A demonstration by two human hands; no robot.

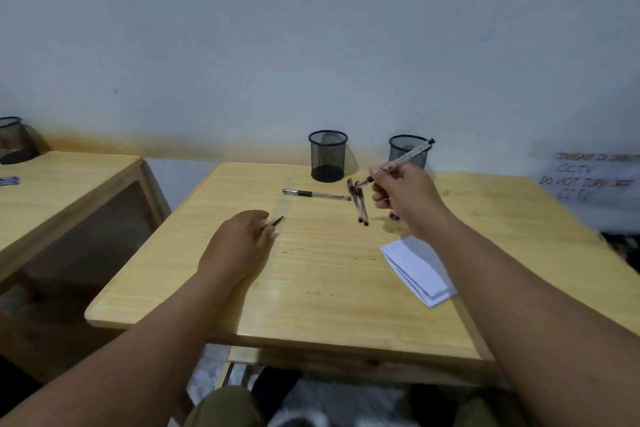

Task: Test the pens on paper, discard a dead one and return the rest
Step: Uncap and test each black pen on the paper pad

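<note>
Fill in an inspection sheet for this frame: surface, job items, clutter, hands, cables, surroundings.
Surface: wooden table, bare wood, no spills seen.
Job's things: two mesh cups at the back edge; loose pens lying near them; folded paper at the right.
Clutter: nothing seen.
Hands: right hand holds a clear pen raised off the table; left hand rests on the table, dark pen tip at its fingers.
Cables: nothing seen.
Surroundings: second table to the left with another mesh cup; handwritten CCTV notice on the wall.
</note>
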